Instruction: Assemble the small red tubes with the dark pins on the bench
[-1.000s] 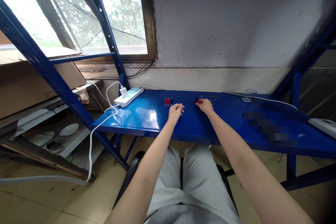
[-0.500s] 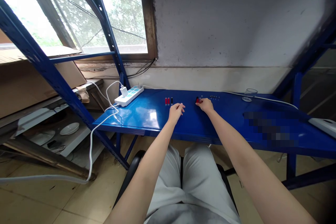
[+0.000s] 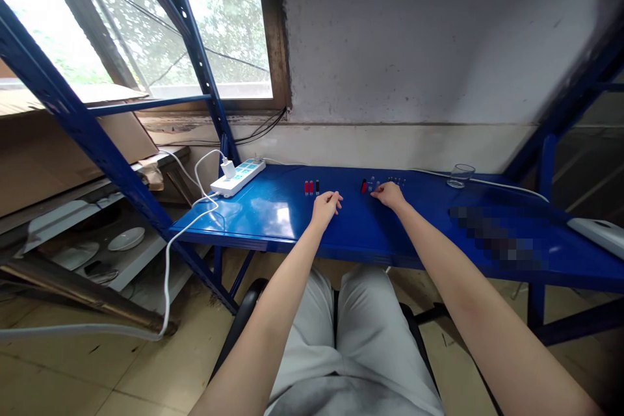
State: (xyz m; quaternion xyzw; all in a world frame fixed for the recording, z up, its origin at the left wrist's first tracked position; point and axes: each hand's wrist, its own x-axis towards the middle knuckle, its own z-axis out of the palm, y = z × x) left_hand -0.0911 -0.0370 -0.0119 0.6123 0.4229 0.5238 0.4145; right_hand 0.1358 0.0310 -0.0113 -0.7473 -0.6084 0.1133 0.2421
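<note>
Above the blue tabletop (image 3: 263, 208), my left hand (image 3: 325, 209) is closed with its fingers bent together; anything inside it is too small to make out. Two small red cylinders (image 3: 309, 188) and a black one (image 3: 317, 187) stand in a row just beyond it. My right hand (image 3: 389, 195) has its fingertips pinched low at the table, and whatever is between them is hidden. Left of these fingertips lie small red and black pieces (image 3: 364, 186). Tiny clear pieces (image 3: 371, 188) are close to the fingers, and several tiny pegs (image 3: 396, 181) stand behind that hand.
A white power strip (image 3: 238, 178) with a plugged-in cable sits at the table's left end. A clear glass (image 3: 461, 175) stands at the back right, near a white cord. Blurred dark items (image 3: 497, 237) and a white device (image 3: 597, 234) are on the right.
My right hand has let go of the red and black pieces and shifted slightly right, uncovering them. The left hand has barely moved.
</note>
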